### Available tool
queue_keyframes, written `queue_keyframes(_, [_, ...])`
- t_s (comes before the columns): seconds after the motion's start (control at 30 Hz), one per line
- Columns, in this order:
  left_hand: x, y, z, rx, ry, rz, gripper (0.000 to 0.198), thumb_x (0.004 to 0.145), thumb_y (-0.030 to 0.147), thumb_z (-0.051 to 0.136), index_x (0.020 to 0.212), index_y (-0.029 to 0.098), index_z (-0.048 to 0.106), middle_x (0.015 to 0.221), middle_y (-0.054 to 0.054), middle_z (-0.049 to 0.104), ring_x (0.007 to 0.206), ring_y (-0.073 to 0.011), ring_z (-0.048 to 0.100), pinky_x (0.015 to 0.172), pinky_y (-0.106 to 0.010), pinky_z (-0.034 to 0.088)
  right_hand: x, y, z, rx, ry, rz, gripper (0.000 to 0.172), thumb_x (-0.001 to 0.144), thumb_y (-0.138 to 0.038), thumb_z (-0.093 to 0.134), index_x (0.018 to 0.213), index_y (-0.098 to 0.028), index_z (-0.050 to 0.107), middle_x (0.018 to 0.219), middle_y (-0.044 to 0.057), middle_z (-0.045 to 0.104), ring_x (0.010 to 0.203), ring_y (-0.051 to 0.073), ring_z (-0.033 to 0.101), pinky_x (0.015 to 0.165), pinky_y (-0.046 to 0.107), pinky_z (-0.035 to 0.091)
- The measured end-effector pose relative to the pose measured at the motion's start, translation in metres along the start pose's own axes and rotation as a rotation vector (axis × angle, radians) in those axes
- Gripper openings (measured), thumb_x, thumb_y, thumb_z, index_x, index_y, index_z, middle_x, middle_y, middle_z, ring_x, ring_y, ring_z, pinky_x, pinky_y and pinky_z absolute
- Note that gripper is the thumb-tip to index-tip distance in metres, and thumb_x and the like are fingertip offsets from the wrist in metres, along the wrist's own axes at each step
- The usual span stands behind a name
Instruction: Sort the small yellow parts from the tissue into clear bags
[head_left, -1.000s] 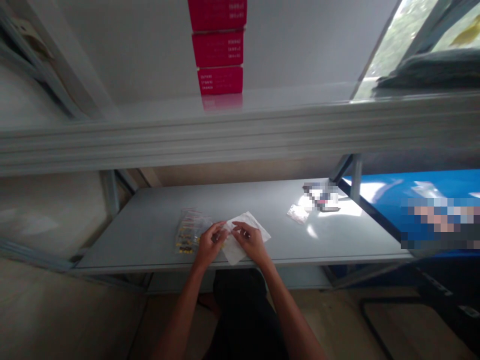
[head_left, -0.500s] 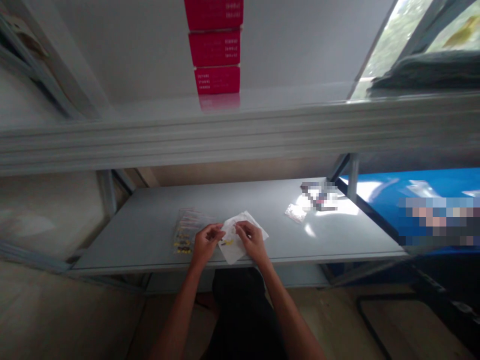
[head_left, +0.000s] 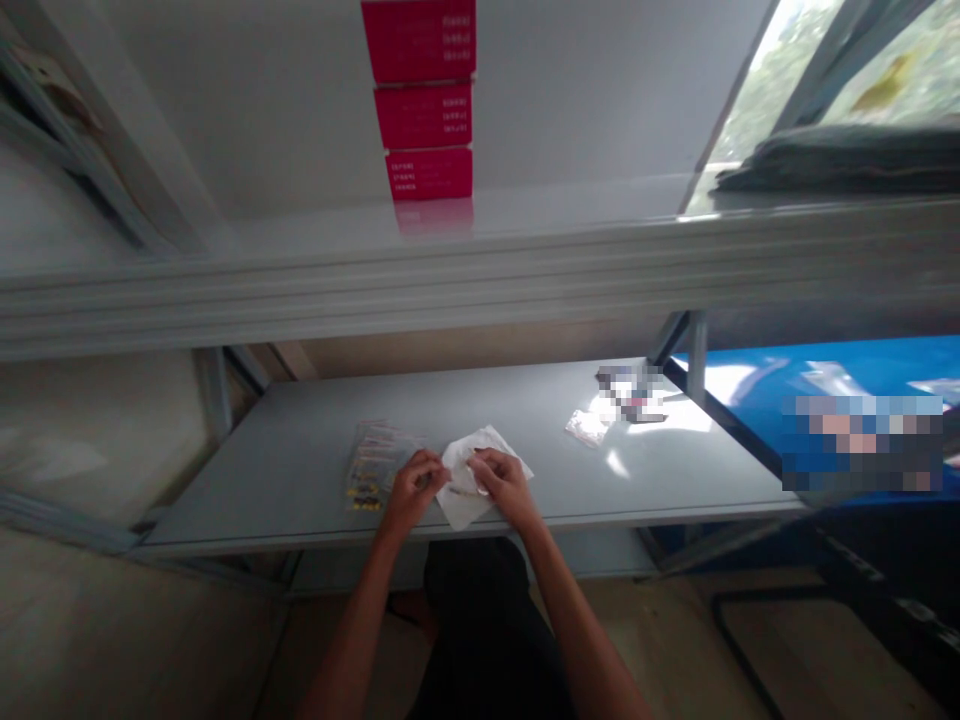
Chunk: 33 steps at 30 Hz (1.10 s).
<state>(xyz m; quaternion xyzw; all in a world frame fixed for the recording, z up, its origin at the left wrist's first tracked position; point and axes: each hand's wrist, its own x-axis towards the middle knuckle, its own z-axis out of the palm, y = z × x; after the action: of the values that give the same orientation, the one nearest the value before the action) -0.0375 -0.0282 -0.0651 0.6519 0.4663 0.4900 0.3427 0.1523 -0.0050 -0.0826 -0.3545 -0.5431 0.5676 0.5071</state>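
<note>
A white sheet (head_left: 459, 513), perhaps paper or tissue, lies at the front of the grey table between my hands. My left hand (head_left: 414, 488) is at its left edge, thumb and fingertips pinched together. Over its right part, my right hand (head_left: 507, 485) also has its fingers closed. Whatever the fingertips hold is too small and blurred to name. Between them, low over the sheet, shows a small thin yellowish-dark piece (head_left: 466, 491). Left of my left hand lie several overlapping clear plastic bags (head_left: 369, 465) with yellow and dark small pieces inside.
Another clear bag (head_left: 586, 427) lies to the right on the grey table (head_left: 247, 475), near a pixelated patch. Above runs a shelf edge (head_left: 450, 285) with red boxes (head_left: 424, 117) stacked on it. A blue table (head_left: 757, 400) stands at the right, partly pixelated.
The yellow on the sheet shows much less now, with a thin strip visible there instead. My fingers have shifted slightly and stay pinched. The whole view has tilted a little.
</note>
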Motion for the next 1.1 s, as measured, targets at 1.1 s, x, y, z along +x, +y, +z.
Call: queue_keyframes(1.1, [0.001, -0.008, 0.006, 0.035, 0.004, -0.090, 0.029, 0.085, 0.046, 0.067, 0.079, 0.017, 0.070, 0.078, -0.004, 0.070, 0.076, -0.0182, 0.063, 0.073, -0.027, 0.047, -0.006, -0.008, 0.009, -0.468, -0.108, -0.286, 0.028, 0.097, -0.040, 0.056, 0.086, -0.018, 0.070, 0.077, 0.003, 0.066, 0.069, 0.015, 0.056, 0.064, 0.025, 0.041])
